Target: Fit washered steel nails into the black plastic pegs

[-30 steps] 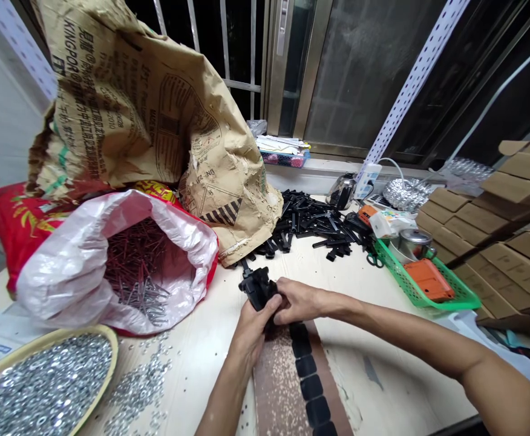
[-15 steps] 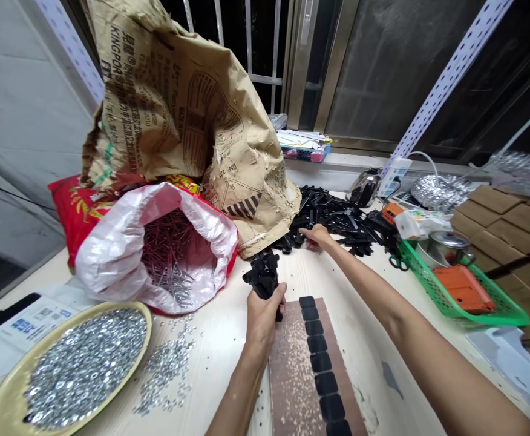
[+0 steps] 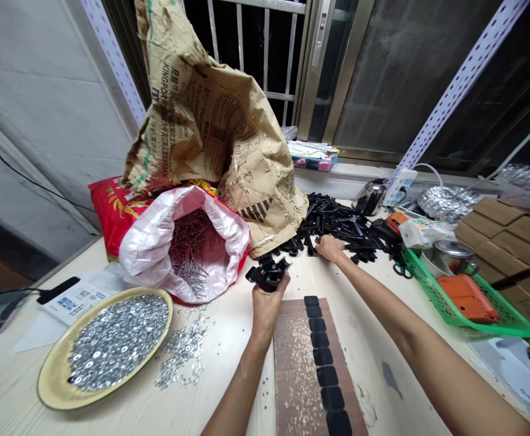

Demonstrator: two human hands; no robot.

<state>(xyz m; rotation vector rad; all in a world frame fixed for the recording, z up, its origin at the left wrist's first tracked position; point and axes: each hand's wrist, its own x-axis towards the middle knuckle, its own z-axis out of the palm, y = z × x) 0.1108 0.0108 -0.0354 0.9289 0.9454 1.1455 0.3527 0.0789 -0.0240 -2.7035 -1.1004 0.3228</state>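
My left hand (image 3: 266,303) is closed around a bunch of black plastic pieces (image 3: 268,272), held above the table just beyond a brown board (image 3: 292,363). A row of black rounded pads (image 3: 323,357) runs along that board. Farther off, my right hand (image 3: 331,248) reaches to the near edge of a heap of black plastic parts (image 3: 337,221). Its fingers are bent at a black part there; the fingertips are partly hidden, so the grip on it is hard to make out.
Left of my hands stand a red-and-white bag of long screws or nails (image 3: 192,242), a yellow dish of metal washers (image 3: 51,381) and scattered washers (image 3: 186,351). Behind rises a brown paper sack (image 3: 265,145). On the right are a green basket (image 3: 514,327) and stacked cardboard boxes (image 3: 496,230).
The view has swung left. My left hand has tilted its bunch so the ends now point more toward the heap. My right hand stays at the heap's near edge, its fingers more bent.
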